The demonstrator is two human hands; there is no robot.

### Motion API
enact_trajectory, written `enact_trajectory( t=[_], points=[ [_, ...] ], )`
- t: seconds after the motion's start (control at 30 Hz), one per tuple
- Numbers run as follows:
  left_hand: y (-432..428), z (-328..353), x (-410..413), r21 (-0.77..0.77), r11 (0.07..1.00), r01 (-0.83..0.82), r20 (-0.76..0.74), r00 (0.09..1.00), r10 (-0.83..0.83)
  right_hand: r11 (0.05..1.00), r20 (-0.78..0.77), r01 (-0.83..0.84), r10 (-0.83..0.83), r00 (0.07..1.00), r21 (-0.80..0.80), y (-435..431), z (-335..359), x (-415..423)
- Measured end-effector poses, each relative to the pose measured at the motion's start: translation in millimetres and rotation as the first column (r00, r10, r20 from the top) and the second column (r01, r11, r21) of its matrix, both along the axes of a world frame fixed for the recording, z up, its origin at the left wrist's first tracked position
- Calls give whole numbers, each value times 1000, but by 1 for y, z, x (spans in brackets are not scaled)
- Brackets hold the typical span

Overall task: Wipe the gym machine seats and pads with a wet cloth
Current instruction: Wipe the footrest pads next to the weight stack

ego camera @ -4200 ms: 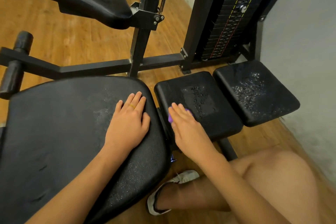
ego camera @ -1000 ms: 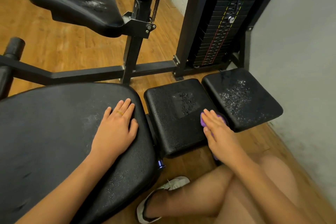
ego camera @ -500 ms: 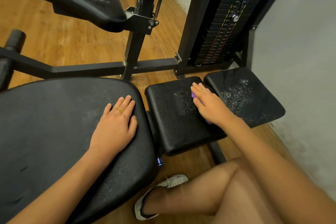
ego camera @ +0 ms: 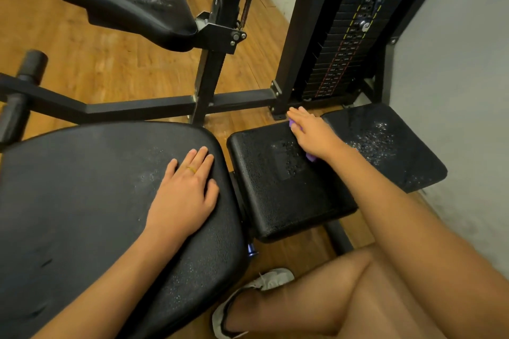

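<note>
Pinned flat under the right hand (ego camera: 311, 135), at the far right corner of the middle pad (ego camera: 281, 195): a purple cloth (ego camera: 310, 157), showing only as a sliver by the fingertips and a small fold beneath the heel of the palm. No clench there, just straight fingers laid close together and pressing down, tips reaching past the pad's far edge toward the base of the black frame (ego camera: 137, 109). Resting palm down on the near right part of the large seat pad (ego camera: 82, 201), the left hand (ego camera: 184, 190), fingers straight and slightly spread, holding nothing, a thin ring (ego camera: 191, 169) on one finger. Fine droplets around that hand and down the seat's near edge. Just to the right of the middle pad, against the pale wall (ego camera: 454, 63), a second small pad (ego camera: 391, 151) speckled with glistening water drops; touching its neighbour or not, hard to tell. Dimpled wet marks on the middle pad's centre too. Farther off, above the wooden floor (ego camera: 110, 63), a raised seat (ego camera: 124, 0) streaked with whitish wet patches, fixed to an upright post. Behind the two small pads, a weight stack (ego camera: 347, 44). At the bottom, bare bent knees and a white shoe (ego camera: 248, 292) on the floor.
</note>
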State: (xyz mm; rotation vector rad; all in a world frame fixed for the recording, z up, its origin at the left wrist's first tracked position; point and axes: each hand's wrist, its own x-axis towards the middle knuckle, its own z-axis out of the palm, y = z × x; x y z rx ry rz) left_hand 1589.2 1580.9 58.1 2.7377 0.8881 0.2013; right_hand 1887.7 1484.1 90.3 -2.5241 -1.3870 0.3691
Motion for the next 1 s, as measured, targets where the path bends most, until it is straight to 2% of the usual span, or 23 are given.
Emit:
enact_trajectory(
  t=[0.1, 0.37, 0.57, 0.73, 0.83, 1.0],
  points=[
    [-3, 3, -3, 5, 1000, 1, -2, 1000, -1, 1000, 10, -21, 21, 1000, -12, -4, 7, -3],
    [0, 2, -7, 27, 999, -19, 10, 1000, 18, 988, -16, -127, 129, 992, 84, -133, -7, -61],
    [0, 0, 1, 15, 1000, -13, 14, 1000, 13, 997, 28, -50, 48, 998, 64, -52, -11, -22],
    [-4, 1, 0, 10, 1000, -28, 5, 1000, 28, 999, -14, 12, -12, 1000, 39, 5, -5, 5],
    [-4, 4, -8, 15, 999, -35, -1, 999, 35, 999, 2, -6, 5, 1000, 34, -14, -1, -14],
    [-2, 6, -7, 18, 999, -47, 30, 998, 46, 992, -97, -49, 61, 993, 119, -87, 5, -42]
  ],
)
